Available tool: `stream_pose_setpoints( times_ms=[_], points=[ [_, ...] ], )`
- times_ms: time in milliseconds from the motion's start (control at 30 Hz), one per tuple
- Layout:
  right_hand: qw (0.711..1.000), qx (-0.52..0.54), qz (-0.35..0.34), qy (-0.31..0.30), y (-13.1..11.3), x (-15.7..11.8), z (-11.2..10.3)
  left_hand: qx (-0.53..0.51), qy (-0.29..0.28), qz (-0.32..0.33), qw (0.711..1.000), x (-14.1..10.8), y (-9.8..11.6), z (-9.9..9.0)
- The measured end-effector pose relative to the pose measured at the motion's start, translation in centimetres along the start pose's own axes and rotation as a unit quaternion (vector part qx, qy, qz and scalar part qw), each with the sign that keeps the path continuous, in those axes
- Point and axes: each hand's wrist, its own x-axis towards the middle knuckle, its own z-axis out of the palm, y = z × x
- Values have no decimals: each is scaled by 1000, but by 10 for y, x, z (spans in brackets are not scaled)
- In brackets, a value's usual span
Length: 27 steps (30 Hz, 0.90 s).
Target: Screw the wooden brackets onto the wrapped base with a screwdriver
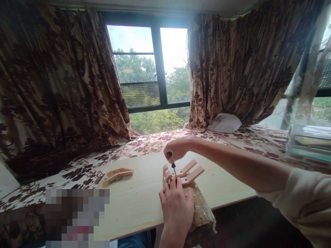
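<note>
Gripping the screwdriver (pixel 174 171) near-vert. w/ R hand (pixel 177 150), fingers wrapped for control, we've L hand (pixel 177 203), fingers spread, prob. steadying the wooden piece (pixel 194 175).

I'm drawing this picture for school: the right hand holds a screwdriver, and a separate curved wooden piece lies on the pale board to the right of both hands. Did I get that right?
Almost! The separate curved wooden piece lies on the pale board to the left of both hands, as the head view shows. The right hand does hold a screwdriver.
</note>
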Motion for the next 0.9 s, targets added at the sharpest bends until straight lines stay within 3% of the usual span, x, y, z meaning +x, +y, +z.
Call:
stream_pose_setpoints(
  times_ms=[267,433,533,700,900],
  points=[
    [993,48,-18,109,15,-2,22,-20,-14,6,1000,-8,-8,4],
    [976,84,-46,197,25,-3,37,-35,31,-6,999,-9,-16,18],
    [964,105,-56,237,32,7,43,-28,47,-14,998,5,-20,29],
    [947,127,-32,294,57,41,47,-14,79,-25,997,49,-20,51],
    [927,172,8,333,87,66,55,77,120,35,989,82,-34,80]
  ],
)
